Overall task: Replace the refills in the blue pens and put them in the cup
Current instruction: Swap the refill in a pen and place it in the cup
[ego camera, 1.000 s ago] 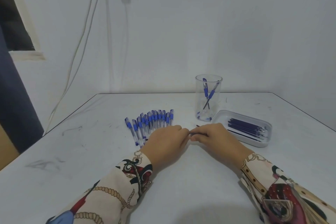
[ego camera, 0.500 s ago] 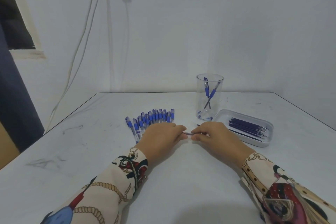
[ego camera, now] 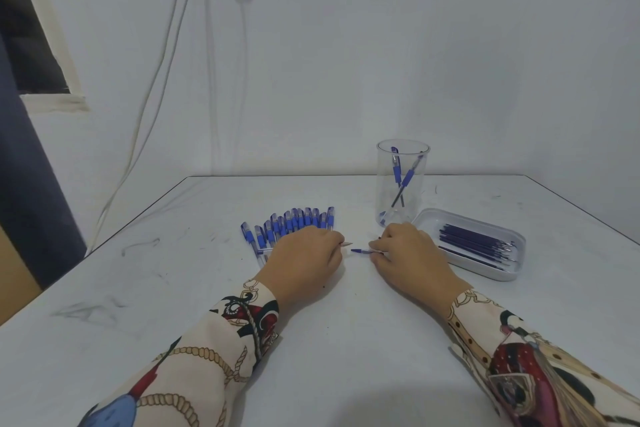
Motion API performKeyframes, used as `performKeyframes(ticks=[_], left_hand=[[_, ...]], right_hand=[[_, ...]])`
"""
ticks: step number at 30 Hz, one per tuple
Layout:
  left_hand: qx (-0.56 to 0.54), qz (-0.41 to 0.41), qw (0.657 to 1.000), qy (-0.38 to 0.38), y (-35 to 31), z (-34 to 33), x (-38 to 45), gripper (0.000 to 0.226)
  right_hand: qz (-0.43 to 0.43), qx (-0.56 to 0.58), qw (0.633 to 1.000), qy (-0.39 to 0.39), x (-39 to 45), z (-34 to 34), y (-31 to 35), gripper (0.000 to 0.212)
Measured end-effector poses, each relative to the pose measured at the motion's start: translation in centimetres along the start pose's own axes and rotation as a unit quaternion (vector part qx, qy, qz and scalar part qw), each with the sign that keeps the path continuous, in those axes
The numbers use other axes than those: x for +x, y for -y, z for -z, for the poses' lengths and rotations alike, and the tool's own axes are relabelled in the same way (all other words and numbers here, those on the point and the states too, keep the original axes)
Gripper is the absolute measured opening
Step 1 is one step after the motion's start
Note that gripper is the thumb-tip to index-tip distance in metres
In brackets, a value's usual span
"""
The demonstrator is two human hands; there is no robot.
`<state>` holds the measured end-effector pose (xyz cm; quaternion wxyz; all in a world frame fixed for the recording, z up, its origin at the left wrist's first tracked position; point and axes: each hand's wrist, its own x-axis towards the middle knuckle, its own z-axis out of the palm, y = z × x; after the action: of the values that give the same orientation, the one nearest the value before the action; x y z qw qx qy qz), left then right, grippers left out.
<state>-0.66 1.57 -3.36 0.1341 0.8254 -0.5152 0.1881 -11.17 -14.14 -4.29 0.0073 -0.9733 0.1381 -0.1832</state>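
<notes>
right now both hands rest low on the white table [ego camera: 346, 340], close together but apart, each with its grip curled around a small part. the left hand [ego camera: 304, 258] pinches a thin pointed tip piece [ego camera: 346, 244] that pokes out to the right past its fingers. the right hand [ego camera: 410, 255] pinches a slim blue pen part [ego camera: 363, 251], which lies nearly level and points left toward the other hand; a small gap separates the two pieces. whether that part is a refill or a barrel section is too small to tell. just behind the left hand, a row of blue pens [ego camera: 294, 222] lies side by side on the table, their capped ends pointing away, and the hand covers their near ends. behind the right hand stands a clear cup [ego camera: 401, 184], upright, with two blue pens leaning crossed inside it. to the right of the cup and just beside the right hand sits a shallow white tray [ego camera: 485, 267] holding a bundle of dark refills [ego camera: 474, 243] laid lengthwise. patterned sleeves [ego camera: 214, 350] cover both forearms. white cables [ego camera: 152, 107] hang down the wall at the left.
</notes>
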Motion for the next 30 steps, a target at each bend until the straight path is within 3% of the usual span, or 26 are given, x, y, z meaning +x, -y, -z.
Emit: performKeyframes(ticks=[4, 9, 17, 30], left_hand=[[-0.048, 0.021, 0.999, 0.007, -0.6, 0.3, -0.2, 0.029], [-0.094, 0.035, 0.995, 0.010, -1.0, 0.3, -0.4, 0.022], [-0.091, -0.028, 0.995, 0.014, -0.7, -0.4, -0.3, 0.022], [-0.079, -0.046, 0.996, 0.017, -1.1, -0.4, -0.3, 0.022]], right_hand=[[-0.012, 0.026, 1.000, -0.011, -0.1, 0.3, -0.1, 0.034], [-0.041, 0.200, 0.979, -0.021, -1.1, 1.6, 0.7, 0.028], [0.006, 0.209, 0.978, -0.023, -0.9, 2.1, 0.7, 0.017], [-0.046, 0.251, 0.967, 0.014, -0.8, 1.7, 0.0, 0.009]])
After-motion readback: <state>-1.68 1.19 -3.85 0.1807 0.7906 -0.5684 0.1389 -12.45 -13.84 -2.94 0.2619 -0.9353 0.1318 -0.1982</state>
